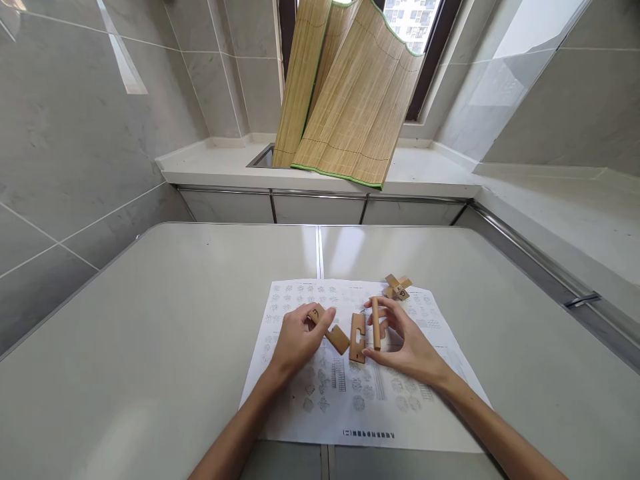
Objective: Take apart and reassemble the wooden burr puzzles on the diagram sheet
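Note:
My left hand (300,340) is closed on a notched wooden puzzle piece (339,340), with a dark numeral showing near its upper end. The piece slants down to the right over the printed sheet (320,420). Between my hands, a slotted wooden puzzle piece (357,339) lies with its long side pointing away from me. In my right hand (405,340), thumb and fingers grip a narrow wooden puzzle piece (377,325), seen edge-on just right of the slotted one. The right thumb tip is close to the slotted piece's near end; whether they touch, I cannot tell.
Several crossed wooden pieces (397,288) sit at the sheet's far right edge. Everything rests on a glossy pale table (150,347) with a seam down its middle. Beyond it are a white ledge (210,163), a bamboo mat (355,100) leaning at the window, and a metal rail (530,260).

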### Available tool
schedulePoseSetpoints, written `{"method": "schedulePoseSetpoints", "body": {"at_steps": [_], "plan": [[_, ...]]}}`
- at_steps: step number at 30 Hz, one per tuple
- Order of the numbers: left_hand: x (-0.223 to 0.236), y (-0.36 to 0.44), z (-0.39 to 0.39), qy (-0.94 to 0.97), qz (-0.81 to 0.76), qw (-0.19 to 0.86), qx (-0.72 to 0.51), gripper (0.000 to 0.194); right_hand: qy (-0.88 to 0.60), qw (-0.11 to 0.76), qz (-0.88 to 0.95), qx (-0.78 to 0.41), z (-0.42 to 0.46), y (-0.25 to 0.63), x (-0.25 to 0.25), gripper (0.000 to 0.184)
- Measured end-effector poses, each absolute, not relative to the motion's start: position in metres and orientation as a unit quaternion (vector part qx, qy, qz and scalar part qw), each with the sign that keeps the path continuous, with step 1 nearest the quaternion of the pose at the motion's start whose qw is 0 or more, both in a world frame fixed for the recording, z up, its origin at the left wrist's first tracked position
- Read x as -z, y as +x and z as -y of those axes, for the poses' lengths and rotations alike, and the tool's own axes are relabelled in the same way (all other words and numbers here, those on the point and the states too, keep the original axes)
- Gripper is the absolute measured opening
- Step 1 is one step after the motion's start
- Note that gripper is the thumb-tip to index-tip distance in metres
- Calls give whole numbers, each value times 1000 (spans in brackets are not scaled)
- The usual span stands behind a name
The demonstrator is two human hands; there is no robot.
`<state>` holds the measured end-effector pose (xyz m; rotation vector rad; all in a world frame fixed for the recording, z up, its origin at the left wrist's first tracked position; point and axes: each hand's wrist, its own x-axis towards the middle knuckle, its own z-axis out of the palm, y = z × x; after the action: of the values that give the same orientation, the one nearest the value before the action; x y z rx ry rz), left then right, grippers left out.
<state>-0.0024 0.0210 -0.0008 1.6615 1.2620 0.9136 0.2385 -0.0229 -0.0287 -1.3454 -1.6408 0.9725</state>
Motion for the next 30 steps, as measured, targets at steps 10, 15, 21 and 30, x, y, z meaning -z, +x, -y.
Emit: {"method": "schedulePoseSetpoints", "body": {"at_steps": [10,15,21,30], "plan": [[21,2,-20,778,-472,236,-342,35,-471,385,665,-433,26,234,33,88],[29,2,-20,782,-510,145,-327,27,-518,371,663,-393,23,239,32,88],[33,3,-19,795,-514,98,-307,21,-493,376,665,-416,23,237,31,88],[30,2,-14,829,-423,182,-318,28,-519,337,692,-371,20,248,28,86]]}}
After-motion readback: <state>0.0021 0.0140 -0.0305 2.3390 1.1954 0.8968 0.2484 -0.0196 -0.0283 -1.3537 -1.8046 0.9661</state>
